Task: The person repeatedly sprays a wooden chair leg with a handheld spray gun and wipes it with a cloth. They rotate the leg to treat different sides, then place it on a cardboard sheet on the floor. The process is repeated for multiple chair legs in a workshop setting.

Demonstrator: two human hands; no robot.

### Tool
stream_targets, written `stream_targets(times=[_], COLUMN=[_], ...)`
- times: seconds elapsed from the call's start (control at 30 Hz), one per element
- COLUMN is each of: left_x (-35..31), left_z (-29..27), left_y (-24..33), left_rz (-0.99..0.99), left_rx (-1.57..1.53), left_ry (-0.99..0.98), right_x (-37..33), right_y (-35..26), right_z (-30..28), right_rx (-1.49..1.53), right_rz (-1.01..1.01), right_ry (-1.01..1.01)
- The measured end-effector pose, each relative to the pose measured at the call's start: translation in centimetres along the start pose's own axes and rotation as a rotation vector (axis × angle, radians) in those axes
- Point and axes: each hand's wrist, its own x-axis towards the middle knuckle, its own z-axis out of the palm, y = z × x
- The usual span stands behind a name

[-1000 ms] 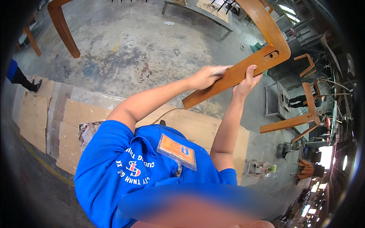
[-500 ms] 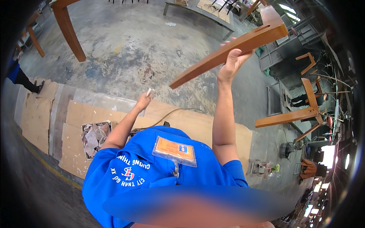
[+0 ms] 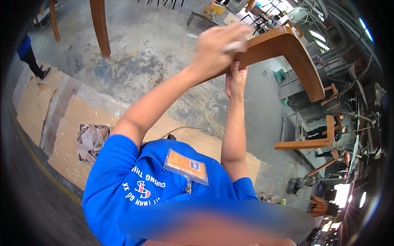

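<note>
My right hand (image 3: 236, 83) grips a brown, L-shaped wooden chair leg (image 3: 274, 42) from below, with its thumb along the near face. The leg is held up in the air, its bent end to the right. My left hand (image 3: 213, 48) is over the leg's left part and hides much of it. Motion smears its fingers, but a small pale folded piece of sandpaper (image 3: 234, 47) shows between them, against the wood.
A box of crumpled grey-brown sheets (image 3: 92, 141) stands on cardboard (image 3: 65, 137) at the left. More wooden legs hang at the far left (image 3: 100, 28) and at the right (image 3: 305, 144). A low bench (image 3: 203, 19) is at the back, and a person (image 3: 28, 55) stands far left.
My left hand has moved up and right from low beside me onto the wooden leg. The leg has turned in my right hand, so its bent end points down at the right.
</note>
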Motion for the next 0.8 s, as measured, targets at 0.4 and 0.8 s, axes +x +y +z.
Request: stream_targets(times=[0.4,0.8], left_x=[-22.1,-16.0], left_z=[5.2,3.1], left_y=[-3.7,-7.9], left_rz=[-0.563,-0.543], left_rx=[-0.098,0.195], left_ry=[-0.309,-0.127], right_x=[0.0,3.1], right_y=[-2.0,-3.4], right_z=[-2.3,-5.6], right_rx=[-0.139,-0.432], right_rz=[-0.088,-0.038], right_ry=[0.347,0.359])
